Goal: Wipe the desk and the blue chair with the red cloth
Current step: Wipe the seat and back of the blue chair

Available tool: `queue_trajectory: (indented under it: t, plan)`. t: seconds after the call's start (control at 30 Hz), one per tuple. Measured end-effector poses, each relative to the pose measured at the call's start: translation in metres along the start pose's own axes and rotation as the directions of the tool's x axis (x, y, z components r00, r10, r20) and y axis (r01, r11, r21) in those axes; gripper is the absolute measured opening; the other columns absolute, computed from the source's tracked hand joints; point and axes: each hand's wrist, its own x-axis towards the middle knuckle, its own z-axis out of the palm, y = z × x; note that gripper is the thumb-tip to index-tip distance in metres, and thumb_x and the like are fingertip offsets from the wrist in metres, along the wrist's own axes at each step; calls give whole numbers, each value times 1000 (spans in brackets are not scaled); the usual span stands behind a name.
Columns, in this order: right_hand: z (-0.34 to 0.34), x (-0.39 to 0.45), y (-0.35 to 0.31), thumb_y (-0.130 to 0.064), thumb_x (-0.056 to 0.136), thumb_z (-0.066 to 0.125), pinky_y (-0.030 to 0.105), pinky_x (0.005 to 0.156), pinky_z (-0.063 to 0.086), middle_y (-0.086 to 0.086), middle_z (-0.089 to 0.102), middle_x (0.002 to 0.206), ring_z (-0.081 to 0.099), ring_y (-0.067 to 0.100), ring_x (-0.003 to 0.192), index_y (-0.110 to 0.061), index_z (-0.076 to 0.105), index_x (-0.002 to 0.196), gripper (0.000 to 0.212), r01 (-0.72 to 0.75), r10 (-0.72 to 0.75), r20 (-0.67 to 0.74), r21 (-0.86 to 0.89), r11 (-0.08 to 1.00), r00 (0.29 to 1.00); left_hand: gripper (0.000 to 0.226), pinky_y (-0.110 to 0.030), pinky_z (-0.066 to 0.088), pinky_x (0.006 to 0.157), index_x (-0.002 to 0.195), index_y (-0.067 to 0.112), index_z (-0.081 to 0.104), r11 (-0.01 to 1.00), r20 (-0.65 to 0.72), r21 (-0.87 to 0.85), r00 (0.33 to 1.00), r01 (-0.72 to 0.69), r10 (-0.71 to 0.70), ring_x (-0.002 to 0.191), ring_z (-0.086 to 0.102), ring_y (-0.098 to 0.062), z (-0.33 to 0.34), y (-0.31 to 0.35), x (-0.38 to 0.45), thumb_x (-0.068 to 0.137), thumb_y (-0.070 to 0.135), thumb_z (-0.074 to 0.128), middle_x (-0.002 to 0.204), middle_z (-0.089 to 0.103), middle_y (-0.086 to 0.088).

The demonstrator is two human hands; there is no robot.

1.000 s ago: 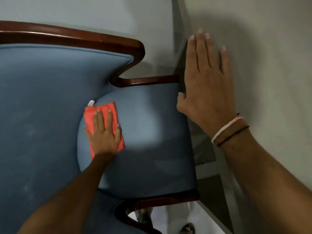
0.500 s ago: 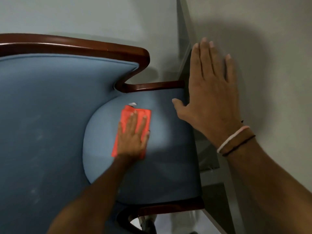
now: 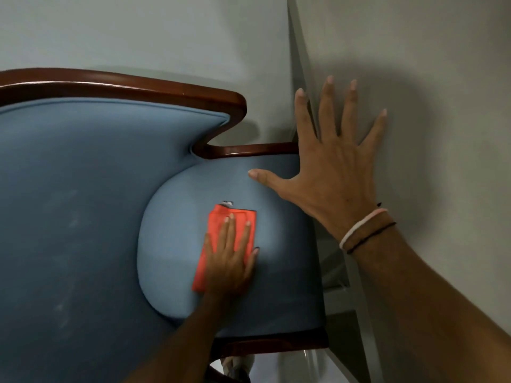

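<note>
left hand: flat, grip open, pressing the folded red cloth | cloth: lies on the round seat of the blue padded chair with dark wood trim | right hand: grip open, fingers spread, flat on the grey counter

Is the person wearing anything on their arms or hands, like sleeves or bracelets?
No sleeves show: both forearms are bare, and there are no gloves or rings. The right hand has three thin bands at the wrist: a pale pinkish-white bracelet, a brown one beside it and a thin black cord. The left hand wears nothing. Fingernails look short and unpainted.
</note>
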Motion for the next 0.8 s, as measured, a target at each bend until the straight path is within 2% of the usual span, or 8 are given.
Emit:
queue_trajectory:
  t: [0.07,0.17,0.3,0.4,0.57,0.63,0.73,0.8]
  plan:
    - [3,0,0,-98,66,26,79,113,9,19,0,169,-2,46,154,-20,4,160,124,4,-4,-6,1,1000,1000,67,-66,26,119,153,21,40,995,-29,17,995,-96,97,152,29,-34,0,8,19,99,60,38,162,34,-18]
    - [6,2,1,-99,65,24,79,113,9,19,1,169,-1,44,155,-20,3,160,125,11,-11,-13,9,1000,1000,73,-67,19,121,158,25,26,982,-49,73,983,-175,179,156,18,-31,-6,-12,54,98,66,33,167,22,-15]
    - [9,3,3,-99,66,25,78,114,8,18,-1,169,-2,42,155,-21,1,160,125,12,-12,-13,11,1000,1000,79,-68,7,123,161,27,8,992,-63,125,998,9,-1,158,5,-32,-13,-59,93,95,70,16,170,7,-16]
    - [9,4,2,-98,67,26,78,114,9,18,-2,169,-2,41,156,-21,0,160,124,17,-17,-6,15,1000,1000,78,-67,11,121,160,28,10,985,-100,38,982,166,-162,157,9,-34,-16,-77,82,94,68,24,170,10,-15]
    - [5,2,2,-97,70,28,77,115,9,17,0,169,-1,39,156,-20,3,160,121,10,-10,-9,18,1000,1000,63,-61,35,113,158,19,26,959,-119,-61,952,275,-281,154,25,-36,-20,-57,38,101,37,44,167,22,-18]
    - [6,3,1,-96,71,29,77,115,10,17,2,169,1,38,156,-19,5,160,120,13,-12,-18,23,1000,1000,59,-57,44,104,155,13,35,962,-111,-104,958,253,-264,150,34,-39,-25,-49,19,99,19,50,162,32,-23]
    - [6,2,2,-95,73,29,77,115,12,18,9,168,7,38,156,-17,11,159,119,8,-7,-33,27,1000,999,61,-56,43,110,152,6,39,951,-25,-271,987,146,-159,146,38,-44,-47,-47,3,92,3,53,158,37,-26]
    - [5,0,1,-93,74,29,76,116,12,20,14,167,10,37,156,-15,14,159,116,16,-15,-26,26,1000,1000,64,-54,32,121,151,2,37,881,-13,-464,994,91,-110,148,36,-41,-77,-39,4,90,-2,55,159,36,-23]
